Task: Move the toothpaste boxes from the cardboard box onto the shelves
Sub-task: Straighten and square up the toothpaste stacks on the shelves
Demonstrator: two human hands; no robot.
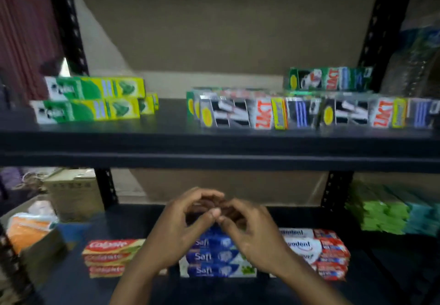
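Observation:
Both my hands hover over the lower shelf, fingers curled and fingertips nearly meeting, with nothing visible inside them. My left hand and my right hand sit just above a stack of blue-and-white toothpaste boxes. Red Colgate boxes lie stacked to the left, red-and-white boxes to the right. The upper shelf holds green-and-yellow boxes at the left. A row of silver boxes stands at its right, with one green box on top.
A cardboard box stands behind the rack at the left. An open carton with orange packets is at the lower left. Green and teal packs are stacked right of the black upright. The frame is motion-blurred.

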